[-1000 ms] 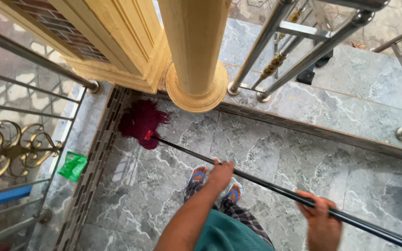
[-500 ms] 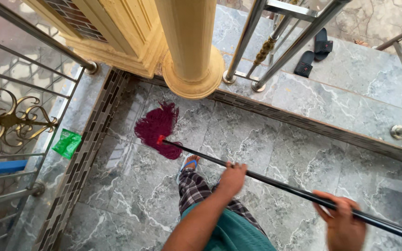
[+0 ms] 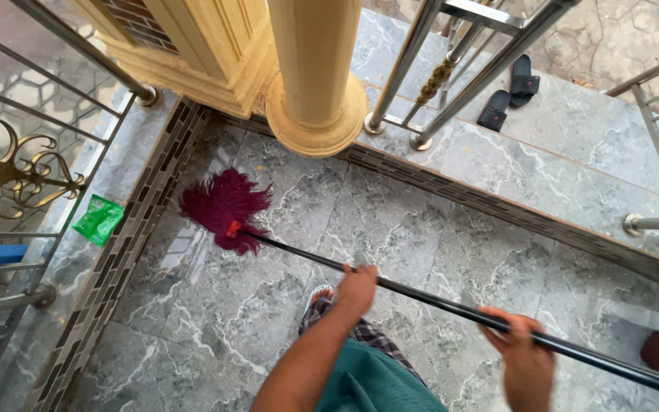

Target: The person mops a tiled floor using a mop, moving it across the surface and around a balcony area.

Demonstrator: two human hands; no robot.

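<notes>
A mop with a dark red string head (image 3: pixel 223 208) lies on the grey marbled floor tiles (image 3: pixel 238 305), its long black handle (image 3: pixel 436 301) running to the lower right. My left hand (image 3: pixel 358 288) grips the handle near its middle. My right hand (image 3: pixel 524 358) grips it further back, toward the lower right. The mop head rests on the floor left of a cream round column base (image 3: pixel 316 114). One of my feet (image 3: pixel 319 294) shows just below the handle.
A metal railing (image 3: pixel 436 76) rises behind the column, with a pair of black sandals (image 3: pixel 509 95) on the step beyond. A green wrapper (image 3: pixel 99 220) lies on the left ledge by an ornate gate (image 3: pixel 9 175). A dark tiled border strip (image 3: pixel 131 236) edges the floor.
The mop head has slid leftward and toward me across the tiles, away from the column base. Both hands stayed on the handle and shifted with it.
</notes>
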